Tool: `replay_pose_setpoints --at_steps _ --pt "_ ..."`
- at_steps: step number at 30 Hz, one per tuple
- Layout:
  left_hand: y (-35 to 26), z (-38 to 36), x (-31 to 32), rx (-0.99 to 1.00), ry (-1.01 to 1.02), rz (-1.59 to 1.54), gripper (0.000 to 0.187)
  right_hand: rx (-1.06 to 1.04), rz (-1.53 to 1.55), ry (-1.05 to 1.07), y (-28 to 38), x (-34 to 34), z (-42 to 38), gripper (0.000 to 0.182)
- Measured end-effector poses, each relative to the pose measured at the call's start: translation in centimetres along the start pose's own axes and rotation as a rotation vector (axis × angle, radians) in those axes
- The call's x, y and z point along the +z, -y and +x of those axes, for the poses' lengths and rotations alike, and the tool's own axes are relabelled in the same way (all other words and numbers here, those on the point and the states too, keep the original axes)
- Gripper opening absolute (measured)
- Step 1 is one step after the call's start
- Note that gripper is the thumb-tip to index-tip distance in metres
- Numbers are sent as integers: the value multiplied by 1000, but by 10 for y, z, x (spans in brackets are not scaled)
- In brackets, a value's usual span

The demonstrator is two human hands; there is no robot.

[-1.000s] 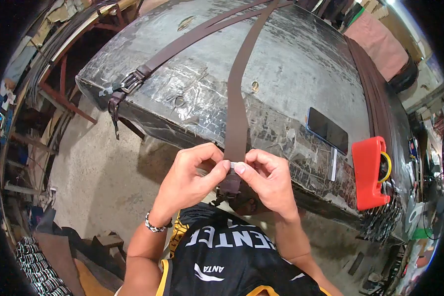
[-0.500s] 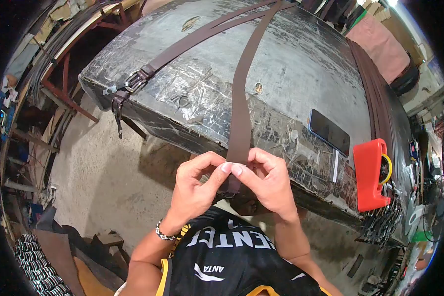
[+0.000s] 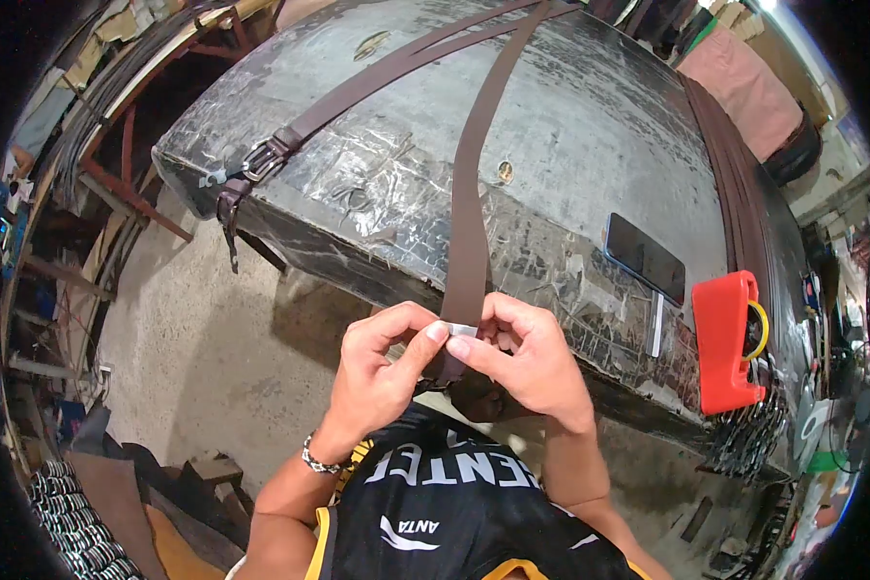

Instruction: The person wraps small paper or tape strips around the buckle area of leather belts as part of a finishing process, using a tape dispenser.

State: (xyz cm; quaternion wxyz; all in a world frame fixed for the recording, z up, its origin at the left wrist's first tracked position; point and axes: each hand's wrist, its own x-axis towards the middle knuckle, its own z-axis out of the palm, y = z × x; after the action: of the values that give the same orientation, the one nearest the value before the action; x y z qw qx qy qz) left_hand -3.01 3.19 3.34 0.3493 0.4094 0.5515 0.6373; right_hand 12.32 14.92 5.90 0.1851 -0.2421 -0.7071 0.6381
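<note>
A long dark brown strap [image 3: 471, 193] runs down the worktable and over its near edge, where both hands hold it. My left hand [image 3: 382, 362] pinches the strap's left edge between thumb and fingers. On the right edge, my right hand [image 3: 527, 358] grips it the same way, thumb on top. A small whitish piece [image 3: 462, 330] lies across the strap between the two thumbs. Below the hands, part of a dark buckle end is mostly hidden. Another brown belt with a metal buckle [image 3: 261, 159] lies at the table's left corner.
On the worktable [image 3: 570, 145] a phone [image 3: 645, 259] lies right of the strap, beside a white strip [image 3: 657, 326]. A red tool [image 3: 722, 343] with a yellow ring stands near several hanging buckles. Brown straps [image 3: 739, 184] lie along the right side. Stacked buckles [image 3: 77, 522] sit lower left.
The thumbs have moved slightly apart, and the whitish piece now shows between them. Both hands still hold the strap.
</note>
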Motion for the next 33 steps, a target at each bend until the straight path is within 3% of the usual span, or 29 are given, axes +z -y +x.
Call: replay_pose_setpoints --at_steps 3,9,17,24,33 --pt "-4 -1 4 -28 11 -30 15 -33 134 -45 -5 8 2 12" --pt "3 -1 0 -23 5 -56 19 85 37 166 -4 -22 -3 17" --pt "0 0 1 3 -54 -78 18 64 74 -32 4 -5 -7 13" --pt "-1 -3 8 -29 -62 -51 20 -61 225 -55 -4 8 -2 14" --pt "14 -3 5 50 -47 -141 20 59 392 8 -2 -1 -2 15"
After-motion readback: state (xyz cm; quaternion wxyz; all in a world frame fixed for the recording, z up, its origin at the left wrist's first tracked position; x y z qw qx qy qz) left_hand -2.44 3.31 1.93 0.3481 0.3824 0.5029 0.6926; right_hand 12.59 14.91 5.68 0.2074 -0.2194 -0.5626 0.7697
